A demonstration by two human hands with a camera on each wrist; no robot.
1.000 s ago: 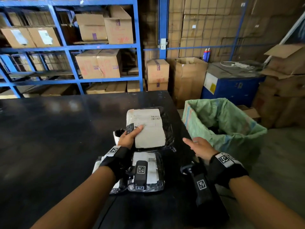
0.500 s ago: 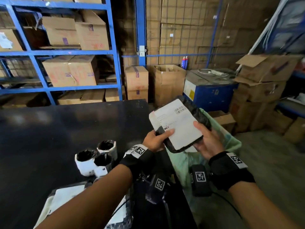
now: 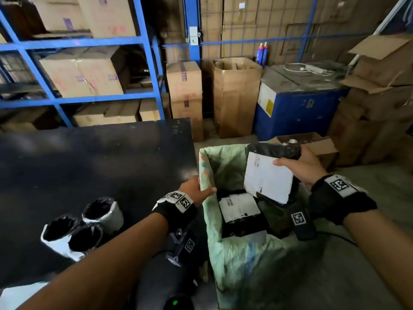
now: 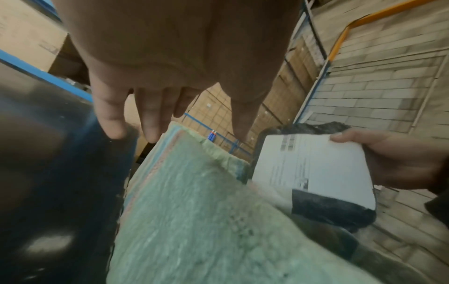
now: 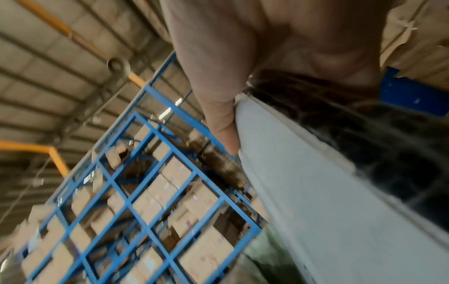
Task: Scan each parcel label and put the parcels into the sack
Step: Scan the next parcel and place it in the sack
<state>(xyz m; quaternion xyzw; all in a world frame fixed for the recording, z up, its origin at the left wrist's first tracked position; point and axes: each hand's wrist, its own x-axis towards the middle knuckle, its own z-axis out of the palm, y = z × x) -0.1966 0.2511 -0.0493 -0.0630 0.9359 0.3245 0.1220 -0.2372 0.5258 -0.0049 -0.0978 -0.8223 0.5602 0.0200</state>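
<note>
A black parcel (image 3: 268,177) with a white label hangs tilted over the open mouth of the green woven sack (image 3: 241,260). My right hand (image 3: 290,161) grips its far edge, thumb on the label and fingers behind. The right wrist view shows that thumb pressed on the parcel (image 5: 316,192). My left hand (image 3: 204,189) is at the sack's near-left rim, its thumb across the rim. In the left wrist view its fingers (image 4: 109,123) are straight and spread above the sack (image 4: 194,211). Another labelled black parcel (image 3: 239,209) lies inside.
Three rolled parcels (image 3: 85,227) stand on the black table (image 3: 89,164) at my left, and a flat parcel (image 3: 17,296) lies at its near corner. A dark device with a green light (image 3: 176,302) is below. Blue racking, cartons and a blue machine (image 3: 297,110) stand behind.
The parcel went from the table to both hands, then to my right hand alone over the sack. My left hand let go and dropped to the sack's rim.
</note>
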